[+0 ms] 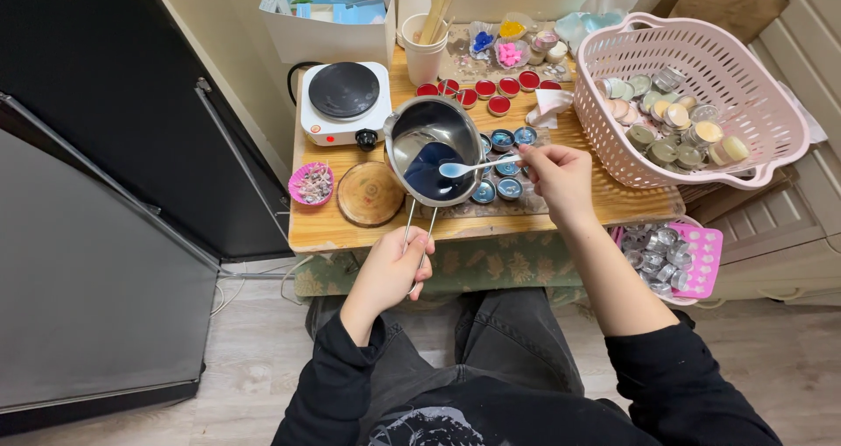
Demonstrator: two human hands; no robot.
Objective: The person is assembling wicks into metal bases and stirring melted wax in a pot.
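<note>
Steel melting pot [429, 148] of dark blue wax, its wire handle clasped in the left hand [390, 271], tilts above small tins [504, 164] on the table [333, 223] while the right hand [558, 176] pinches a white spoon [477, 166] at its spout.

The pot [432, 148] in the left hand [388, 273] is shiny metal; its blue liquid [435, 173] is glossy. The right hand's [558, 179] spoon [477, 166] looks like smooth white plastic. Beneath, the table [350, 227] is matt wood.
</note>
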